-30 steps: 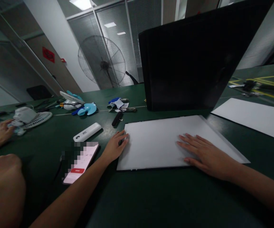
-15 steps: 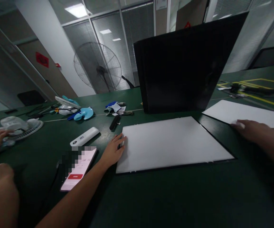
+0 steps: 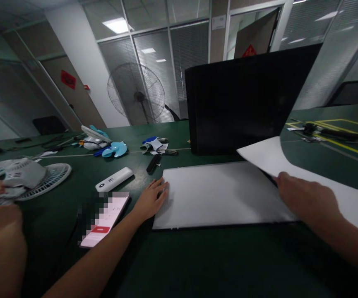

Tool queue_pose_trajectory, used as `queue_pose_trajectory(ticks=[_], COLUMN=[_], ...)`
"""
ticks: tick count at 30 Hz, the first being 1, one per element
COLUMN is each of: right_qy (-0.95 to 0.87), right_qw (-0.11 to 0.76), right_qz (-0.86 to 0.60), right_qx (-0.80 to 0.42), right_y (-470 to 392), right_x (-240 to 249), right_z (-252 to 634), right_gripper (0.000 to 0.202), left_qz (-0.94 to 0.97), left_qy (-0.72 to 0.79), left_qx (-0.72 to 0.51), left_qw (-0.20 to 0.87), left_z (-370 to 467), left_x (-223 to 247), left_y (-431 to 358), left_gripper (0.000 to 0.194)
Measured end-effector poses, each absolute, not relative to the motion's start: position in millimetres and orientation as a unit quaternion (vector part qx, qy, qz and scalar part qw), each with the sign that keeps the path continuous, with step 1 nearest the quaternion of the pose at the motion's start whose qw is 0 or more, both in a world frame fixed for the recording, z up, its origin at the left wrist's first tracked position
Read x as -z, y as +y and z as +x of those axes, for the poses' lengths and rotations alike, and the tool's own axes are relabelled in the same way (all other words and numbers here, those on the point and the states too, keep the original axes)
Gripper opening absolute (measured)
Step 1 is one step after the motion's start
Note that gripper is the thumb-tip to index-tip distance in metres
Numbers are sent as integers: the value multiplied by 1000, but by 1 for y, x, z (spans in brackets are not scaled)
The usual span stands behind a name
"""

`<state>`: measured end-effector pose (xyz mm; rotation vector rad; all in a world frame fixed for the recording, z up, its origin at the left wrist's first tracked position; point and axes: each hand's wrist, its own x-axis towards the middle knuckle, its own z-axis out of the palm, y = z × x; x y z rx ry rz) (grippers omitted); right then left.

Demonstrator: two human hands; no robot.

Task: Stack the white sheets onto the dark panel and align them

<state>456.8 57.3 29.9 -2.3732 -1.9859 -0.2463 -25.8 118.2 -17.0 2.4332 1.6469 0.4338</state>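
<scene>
A flat white panel [image 3: 210,194] with a thin dark edge lies on the green table in front of me. My left hand [image 3: 150,198] rests at its left edge, fingers stretched out and touching the border. My right hand [image 3: 306,198] pinches the near edge of a flexible white sheet [image 3: 265,153], its thumb and fingers closed on it. The sheet bends upward, and its far corner hangs over the panel's right part, shading it. The panel's right edge is partly hidden by the sheet and my right hand.
Behind the panel stands a large black screen [image 3: 243,99]. To the left lie a phone [image 3: 110,219], a white power bank [image 3: 114,179], a small black object [image 3: 153,163] and blue fan blades [image 3: 114,150]. Another person's hands [image 3: 1,215] work at white fan parts [image 3: 46,182] at far left.
My right hand has moved left with the white sheet, lifting it off the table so that it curves over the panel's right side. My left hand stays at the panel's left edge.
</scene>
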Motion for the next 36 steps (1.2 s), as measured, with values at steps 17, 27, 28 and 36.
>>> queue_pose_trajectory(ticks=[17,27,28,36], right_qy=[-936,-905,-907,-910], right_qw=[114,80,78,77], right_qz=[-317,-408,-403,-393], right_qx=[-97,-90,-91,-102], right_y=[38,45,45,44], right_x=[2,7,8,9], right_z=[379,392,391,389], right_gripper=[54,65,66,66], left_qz=[794,799,797,788], left_qy=[573,564,567,587], left_qx=[-181,-181,-177,-155], left_qw=[93,103,105,104], left_z=[-28,-28,-28,-22], left_x=[28,25,25,17], left_y=[127,127,127,122], left_gripper=[64,50,51,53])
